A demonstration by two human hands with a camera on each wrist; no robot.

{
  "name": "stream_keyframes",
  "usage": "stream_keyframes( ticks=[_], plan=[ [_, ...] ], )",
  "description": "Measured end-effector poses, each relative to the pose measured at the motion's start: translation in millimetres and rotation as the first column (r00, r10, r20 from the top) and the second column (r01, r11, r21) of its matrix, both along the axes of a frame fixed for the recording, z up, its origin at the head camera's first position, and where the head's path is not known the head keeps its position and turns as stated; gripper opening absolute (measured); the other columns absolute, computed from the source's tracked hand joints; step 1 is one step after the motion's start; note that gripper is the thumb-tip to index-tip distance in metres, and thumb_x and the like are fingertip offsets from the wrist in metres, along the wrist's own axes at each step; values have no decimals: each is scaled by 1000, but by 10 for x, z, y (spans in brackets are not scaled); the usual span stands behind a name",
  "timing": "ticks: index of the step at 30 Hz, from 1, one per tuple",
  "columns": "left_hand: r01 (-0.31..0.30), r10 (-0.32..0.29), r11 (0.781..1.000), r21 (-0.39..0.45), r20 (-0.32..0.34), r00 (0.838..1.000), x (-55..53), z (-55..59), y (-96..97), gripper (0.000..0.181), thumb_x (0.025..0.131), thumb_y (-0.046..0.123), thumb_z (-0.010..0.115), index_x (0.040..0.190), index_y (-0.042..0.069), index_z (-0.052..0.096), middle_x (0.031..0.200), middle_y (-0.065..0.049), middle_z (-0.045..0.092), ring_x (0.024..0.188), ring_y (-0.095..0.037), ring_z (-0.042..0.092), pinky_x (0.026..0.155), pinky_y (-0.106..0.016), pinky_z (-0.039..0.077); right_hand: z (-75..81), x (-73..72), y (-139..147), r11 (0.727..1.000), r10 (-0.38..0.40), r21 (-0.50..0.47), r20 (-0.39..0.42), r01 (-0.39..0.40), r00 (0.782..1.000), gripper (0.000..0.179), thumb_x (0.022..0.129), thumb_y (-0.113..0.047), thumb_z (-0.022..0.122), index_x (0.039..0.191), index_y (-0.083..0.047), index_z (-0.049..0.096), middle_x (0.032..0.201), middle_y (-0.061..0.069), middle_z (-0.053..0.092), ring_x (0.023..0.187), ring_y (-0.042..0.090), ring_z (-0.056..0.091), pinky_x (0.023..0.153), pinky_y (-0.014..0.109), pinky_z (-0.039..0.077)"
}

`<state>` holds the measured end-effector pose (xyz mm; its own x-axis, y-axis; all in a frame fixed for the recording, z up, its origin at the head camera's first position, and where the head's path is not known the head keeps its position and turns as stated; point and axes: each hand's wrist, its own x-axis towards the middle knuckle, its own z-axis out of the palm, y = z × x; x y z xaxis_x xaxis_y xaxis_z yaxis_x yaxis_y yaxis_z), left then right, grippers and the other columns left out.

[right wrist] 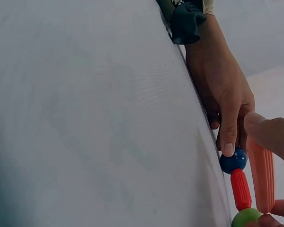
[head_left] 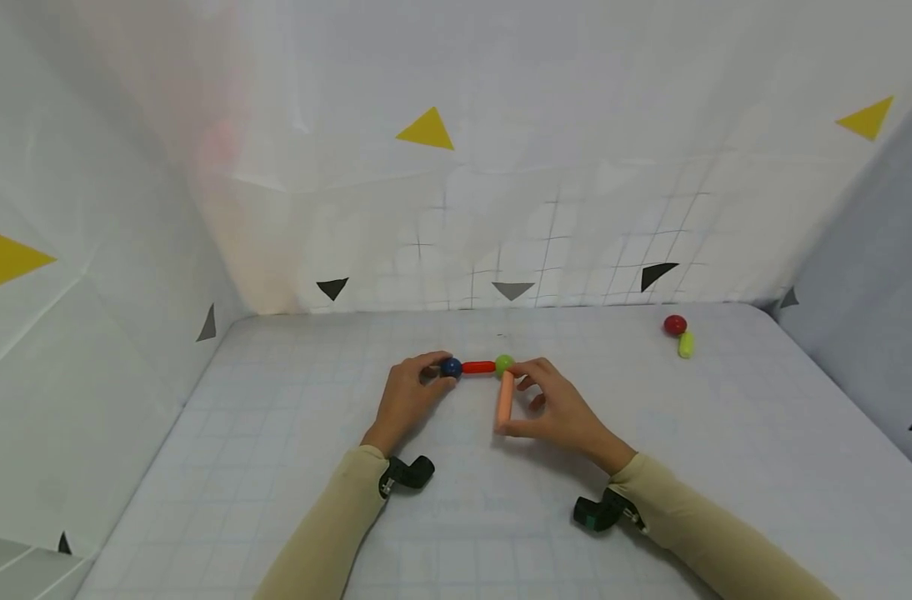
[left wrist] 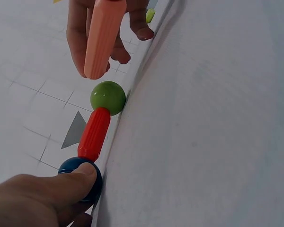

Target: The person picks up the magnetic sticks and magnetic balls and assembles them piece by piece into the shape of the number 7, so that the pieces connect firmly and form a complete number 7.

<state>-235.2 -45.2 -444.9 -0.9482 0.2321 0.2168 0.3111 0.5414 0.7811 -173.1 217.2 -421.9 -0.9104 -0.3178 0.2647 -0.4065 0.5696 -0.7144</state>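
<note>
My left hand (head_left: 411, 398) pinches a blue ball (head_left: 452, 367) between thumb and fingers. A short red rod (head_left: 478, 367) runs from that ball to a green ball (head_left: 504, 364), forming one straight piece on the table. An orange ridged rod (head_left: 505, 400) is held lengthwise by my right hand (head_left: 564, 412), thumb on its near end and fingers by its far end. That far end is right at the green ball. In the left wrist view the orange rod (left wrist: 104, 38) hangs over the green ball (left wrist: 108, 98), with a small gap showing between them.
At the back right of the white table (head_left: 276, 517) lie a dark red ball (head_left: 675, 325) and a yellow-green rod (head_left: 685, 345), side by side. White sheets with yellow and black triangles enclose the back and sides.
</note>
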Motion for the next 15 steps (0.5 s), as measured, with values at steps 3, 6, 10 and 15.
stream_keyframes(
  ticks=[3, 6, 10, 15],
  plan=[
    [5, -5, 1000, -1, -5, 1000, -1, -3, 6, 42, 93, 22, 82, 134, 21, 72, 122, -1, 72, 108, -20, 64, 97, -45, 49, -23, -11, -6, 1000, -1, 12, 3, 1, 1000, 86, 75, -37, 97, 143, -4, 56, 126, 5, 56, 108, 25, 59, 79, 36, 57],
    [4, -4, 1000, -4, -10, 1000, -2, -4, 10, 42, 93, 22, 82, 133, 21, 72, 121, -2, 72, 108, -20, 64, 96, -45, 49, -32, -17, -11, 1000, -2, 18, 7, 1, 1000, 86, 75, -38, 97, 143, -4, 57, 124, 5, 56, 107, 24, 59, 79, 35, 57],
    [-2, 2, 1000, -13, -10, 1000, -2, 1, 10, 41, 93, 22, 82, 133, 22, 72, 120, -2, 72, 107, -20, 64, 96, -45, 49, -40, -26, -17, 999, -2, 34, 11, 2, 1000, 87, 75, -39, 96, 145, -5, 56, 123, 5, 56, 105, 23, 58, 79, 34, 56],
    [-4, 4, 1000, -15, -2, 1000, -3, 5, 11, 42, 93, 23, 82, 133, 22, 72, 122, -2, 72, 108, -20, 64, 97, -45, 49, -56, -34, -16, 999, -11, 53, 18, 10, 1000, 88, 76, -38, 96, 146, -4, 55, 121, 5, 57, 103, 22, 58, 80, 33, 56]
  ],
)
